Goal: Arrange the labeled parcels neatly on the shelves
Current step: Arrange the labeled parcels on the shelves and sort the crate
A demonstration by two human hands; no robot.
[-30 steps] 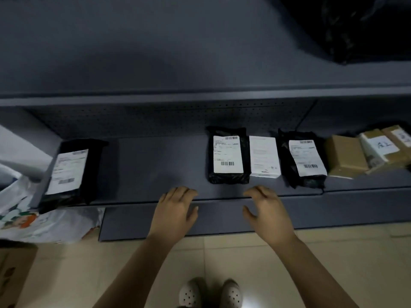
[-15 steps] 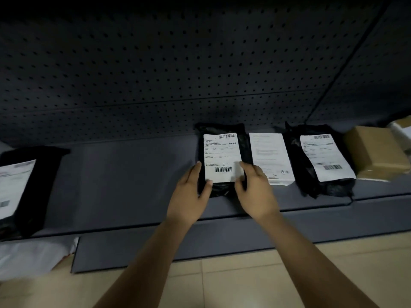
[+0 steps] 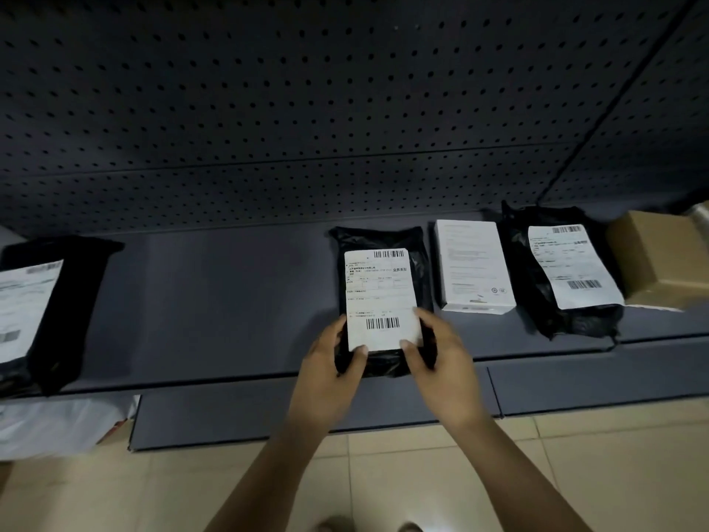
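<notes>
- The centre black parcel (image 3: 378, 240) carries a white shipping label (image 3: 380, 297): one barcode at its top right, a wider one near its bottom edge, ruled fields of small print between
- The print is too blurred to read; a few larger characters sit at the label's right edge, also illegible
- This parcel is a glossy, crinkled black poly bag, longer than wide, lying lengthwise on the grey shelf (image 3: 215, 301) with its near end at the front edge
- The left hand (image 3: 330, 370) grips the near left corner, thumb on the label's lower left corner, fingers curled round the bag's side
- The right hand (image 3: 441, 362) grips the near right corner in the same way, thumb on the label's lower edge
- Whether the near end is lifted off the shelf cannot be told
- Just to the right lies a white box (image 3: 474, 264) with faint print and two small round marks
- Next lies a second black parcel (image 3: 520, 286), slightly skewed, with a label with two barcodes
- A brown cardboard box (image 3: 656, 259) follows – cut off by the frame edge
- Well apart on the left, a third black parcel (image 3: 76, 301) lies partly out of frame, its label blurred
- A perforated back panel (image 3: 307, 109) stands behind; a white bag (image 3: 57, 428) lies on the tiled floor (image 3: 422, 474) at lower left
</notes>
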